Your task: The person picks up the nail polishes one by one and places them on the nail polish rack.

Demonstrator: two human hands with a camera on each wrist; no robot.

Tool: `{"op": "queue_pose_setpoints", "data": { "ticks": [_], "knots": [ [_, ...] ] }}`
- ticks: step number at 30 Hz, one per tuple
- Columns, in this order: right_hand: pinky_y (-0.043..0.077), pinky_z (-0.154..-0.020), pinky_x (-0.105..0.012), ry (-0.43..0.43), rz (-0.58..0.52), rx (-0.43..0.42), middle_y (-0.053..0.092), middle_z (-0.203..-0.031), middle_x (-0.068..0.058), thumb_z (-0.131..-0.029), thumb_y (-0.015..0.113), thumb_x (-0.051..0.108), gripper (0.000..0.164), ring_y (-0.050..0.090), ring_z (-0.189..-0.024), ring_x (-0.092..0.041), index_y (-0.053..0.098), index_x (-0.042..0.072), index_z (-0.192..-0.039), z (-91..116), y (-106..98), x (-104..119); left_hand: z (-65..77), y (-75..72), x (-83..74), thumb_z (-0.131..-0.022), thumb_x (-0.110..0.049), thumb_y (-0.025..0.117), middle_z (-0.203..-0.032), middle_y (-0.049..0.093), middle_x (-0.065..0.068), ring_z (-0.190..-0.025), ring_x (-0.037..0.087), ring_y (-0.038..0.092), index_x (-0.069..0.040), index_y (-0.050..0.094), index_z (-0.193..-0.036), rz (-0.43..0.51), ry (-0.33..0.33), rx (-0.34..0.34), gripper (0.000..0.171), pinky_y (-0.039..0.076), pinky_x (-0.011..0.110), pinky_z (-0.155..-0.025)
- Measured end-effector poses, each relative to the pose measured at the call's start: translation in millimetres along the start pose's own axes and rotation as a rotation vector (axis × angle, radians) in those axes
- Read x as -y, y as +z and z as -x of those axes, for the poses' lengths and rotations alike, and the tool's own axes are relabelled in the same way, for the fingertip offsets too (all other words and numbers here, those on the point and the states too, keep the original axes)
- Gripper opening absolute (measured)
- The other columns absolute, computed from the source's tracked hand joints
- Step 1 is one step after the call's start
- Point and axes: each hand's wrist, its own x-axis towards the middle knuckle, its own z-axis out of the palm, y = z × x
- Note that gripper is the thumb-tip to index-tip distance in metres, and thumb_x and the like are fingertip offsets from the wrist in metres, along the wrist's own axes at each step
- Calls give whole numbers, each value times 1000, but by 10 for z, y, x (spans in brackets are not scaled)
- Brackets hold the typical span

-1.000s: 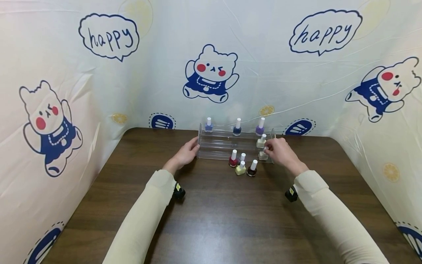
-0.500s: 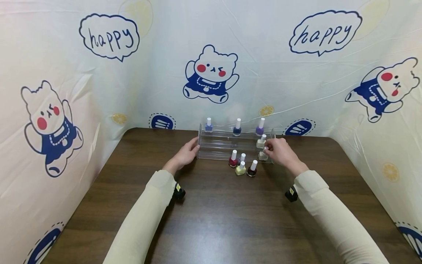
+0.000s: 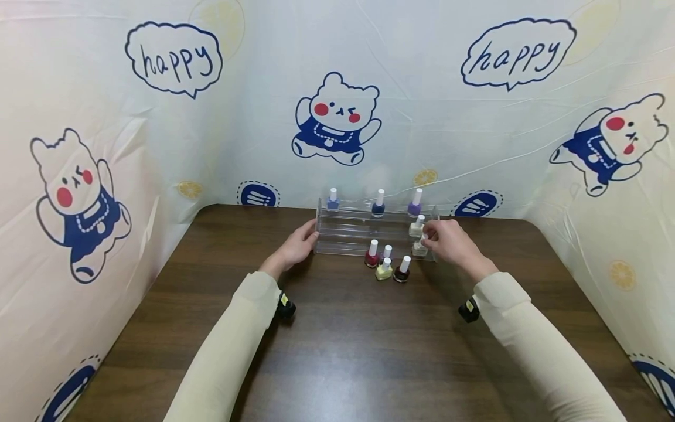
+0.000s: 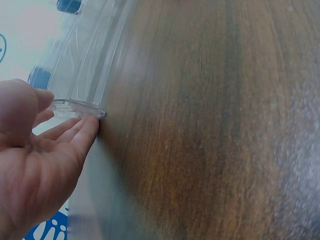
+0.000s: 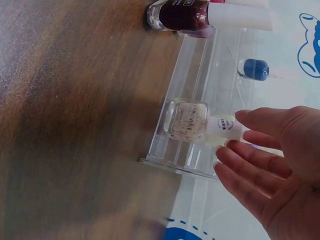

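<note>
One pale polish bottle [image 5: 187, 121] stands at the right end of the lowest tier of one clear rack [image 3: 345, 247], its white cap pinched in the right hand's [image 3: 452, 240] grip. The left hand's [image 3: 297, 245] grip is loosely spread, fingertips touching the rack's left end. Four other bottles are on the rack: one cream bottle [image 3: 416, 229] on the middle tier, three above: light-blue bottle [image 3: 333, 203], navy bottle [image 3: 378, 209], purple bottle [image 3: 414, 208]. Four more stand in front on the surface [image 3: 337, 340].
</note>
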Motion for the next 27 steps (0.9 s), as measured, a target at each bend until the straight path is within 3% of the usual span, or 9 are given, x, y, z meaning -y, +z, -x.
{"op": "queue_pose_setpoints", "data": {
  "ticks": [27],
  "knots": [
    [60, -80, -48, -40, 17, -17, 74, -102, -20, -93, 73, 7, 24, 71, -90, -31, 71, -7, -112, 163, -137, 98, -18, 3, 26, -113, -20, 36, -160, 37, 23, -144, 37, 41, -12, 19, -165, 2, 10, 5, 55, 34, 52, -119]
  ]
}}
